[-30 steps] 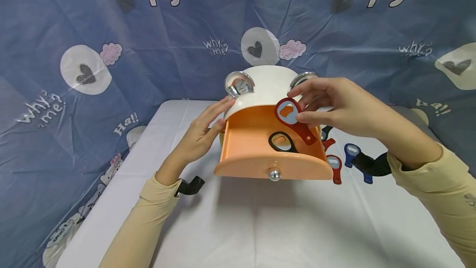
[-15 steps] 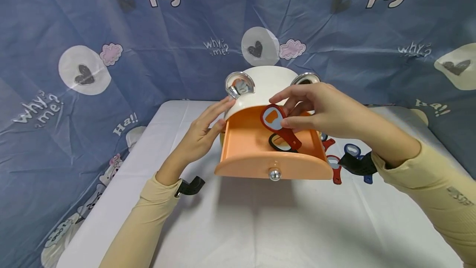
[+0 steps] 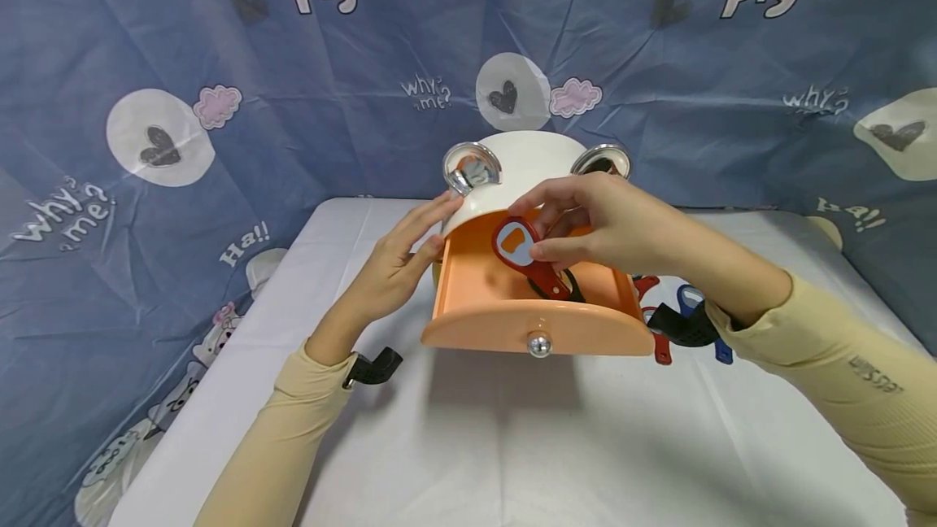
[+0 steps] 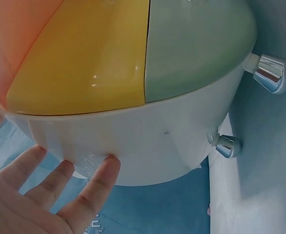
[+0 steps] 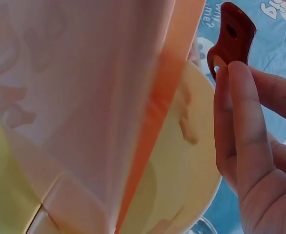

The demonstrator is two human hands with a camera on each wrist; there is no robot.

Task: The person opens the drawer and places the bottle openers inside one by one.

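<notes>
My right hand (image 3: 611, 222) pinches a red bottle opener (image 3: 543, 276) between thumb and fingers, holding it over the pulled-out orange drawer (image 3: 476, 332). In the right wrist view the red handle of the opener (image 5: 235, 31) sticks up past the fingertips. Partly hidden behind it, a black-rimmed bottle opener (image 3: 577, 293) lies in the drawer. The drawer belongs to a rounded white box (image 3: 523, 165). My left hand (image 3: 384, 275) rests with extended fingers against the box's left side; its fingertips touch the white wall in the left wrist view.
Right of the drawer, red bottle openers (image 3: 662, 350) and blue ones (image 3: 723, 350) lie on the white tabletop (image 3: 512, 462), partly covered by the right wrist's black strap (image 3: 684, 325). The box carries chrome fittings (image 3: 472, 167) on top. A printed blue cloth (image 3: 366, 47) hangs behind.
My right hand has carried the red bottle opener leftward and slightly down, further over the drawer and across the black-rimmed one. The left hand stays in place.
</notes>
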